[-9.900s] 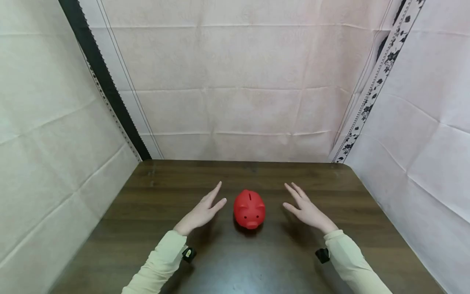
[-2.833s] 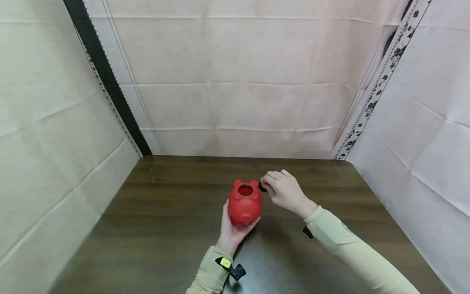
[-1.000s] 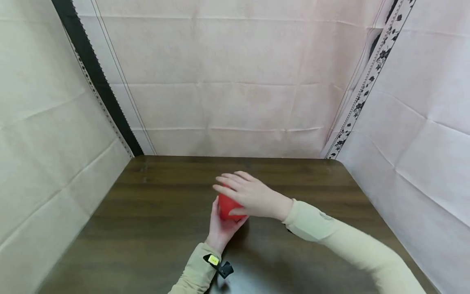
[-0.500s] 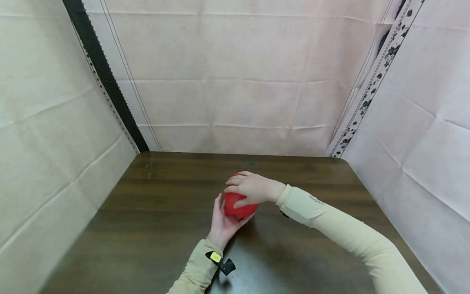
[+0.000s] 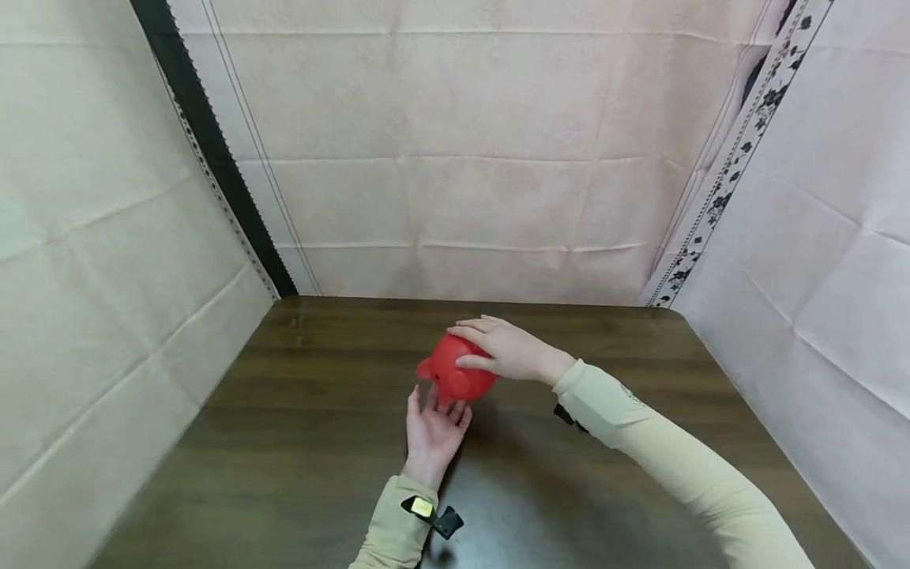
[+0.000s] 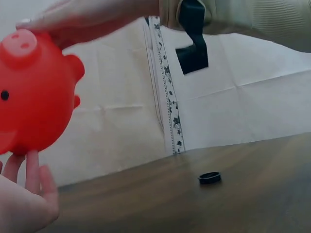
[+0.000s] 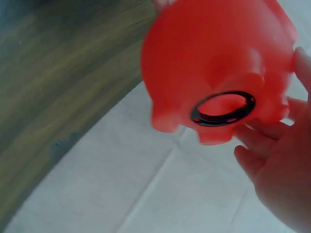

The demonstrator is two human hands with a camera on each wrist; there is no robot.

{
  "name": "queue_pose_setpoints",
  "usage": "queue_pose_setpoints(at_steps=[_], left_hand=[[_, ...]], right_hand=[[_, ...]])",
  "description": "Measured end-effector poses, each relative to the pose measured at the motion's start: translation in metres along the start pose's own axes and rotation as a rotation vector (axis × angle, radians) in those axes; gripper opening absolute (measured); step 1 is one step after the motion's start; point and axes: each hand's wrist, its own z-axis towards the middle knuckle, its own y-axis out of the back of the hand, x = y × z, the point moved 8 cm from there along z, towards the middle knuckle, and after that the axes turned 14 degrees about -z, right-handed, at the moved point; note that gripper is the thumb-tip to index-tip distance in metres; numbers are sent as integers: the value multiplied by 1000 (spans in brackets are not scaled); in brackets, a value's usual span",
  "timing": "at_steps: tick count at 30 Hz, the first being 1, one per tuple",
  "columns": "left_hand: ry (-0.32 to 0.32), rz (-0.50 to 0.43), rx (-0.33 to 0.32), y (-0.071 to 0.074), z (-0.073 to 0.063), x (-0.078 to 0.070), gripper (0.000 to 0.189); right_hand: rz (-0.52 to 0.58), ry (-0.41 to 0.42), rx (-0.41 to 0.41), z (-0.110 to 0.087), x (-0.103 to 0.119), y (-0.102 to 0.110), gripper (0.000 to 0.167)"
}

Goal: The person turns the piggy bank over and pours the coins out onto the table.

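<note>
Nearest me, toward seven o'clock, a pale sleeve (image 5: 392, 518) carries a black wrist strap (image 5: 447, 522). Past it the left hand (image 5: 431, 435) lies palm up, fingers fairly straight, tips touching the underside of a red piggy bank (image 5: 446, 365) without closing round it. The bank is up over the middle of the table (image 5: 298, 458), looking upside down, snout toward nine o'clock. The right hand (image 5: 508, 348), in from four o'clock, has it clamped, thumb on the near side, fingers over the top. That smooth round body worries me: if the right fingers slipped while the left merely props, I think it would drop and roll. Its black-ringed opening (image 7: 218, 120) is uncovered, so a tip could spill anything inside.

A little black cap (image 6: 210, 178) lies on the table, about four o'clock from the bank in the left wrist view, well apart from it. The right forearm (image 5: 675, 450) crosses above and might knock it if lowered; from overhead I can't spot it. Beyond the table's far edge, pale cloth (image 5: 455, 158) stands at ten, twelve and two o'clock, blocking any reach that way.
</note>
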Motion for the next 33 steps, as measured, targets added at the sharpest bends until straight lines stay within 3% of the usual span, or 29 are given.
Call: queue_pose_setpoints(at_steps=[3,8,17,24,28,33], left_hand=[[-57,18,30,-10,1,-7,38],[-144,37,83,-23,0,-26,41],[-127,215,215,-51,1,-35,47],[-188,260,314,-67,1,-41,48],[-201,271,279,-66,1,-42,54],[-149,343,229,-64,2,-40,52]], right_hand=[[117,-76,-40,-5,-8,-3,60],[286,-144,-179,-11,-11,-9,64],[515,-320,-387,-27,-12,-26,64],[626,-312,-526,-34,-3,-34,69],[664,-291,-589,-39,0,-36,73],[743,-319,-600,-47,-4,-44,74]])
